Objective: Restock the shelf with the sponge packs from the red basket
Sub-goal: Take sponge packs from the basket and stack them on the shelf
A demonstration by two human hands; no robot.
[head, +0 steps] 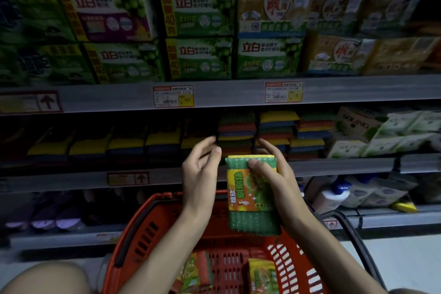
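Centre frame: pinches pack [245, 198] upright in right grip [274, 174], thumb across top, short edge toward stacks [236, 131] on middle shelf [334, 165], ready for slotting in. Holds left grip [200, 172] wide, empty, beside pack, probably to steady stacks. Leaves spare packs [262, 274] in basket [133, 229], bottom.

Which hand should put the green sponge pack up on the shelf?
Right, probably. The right hand grips the green mesh sponge pack with the yellow label, just in front of the stacked colourful sponges on the grey shelf. The left hand is open, holding nothing.
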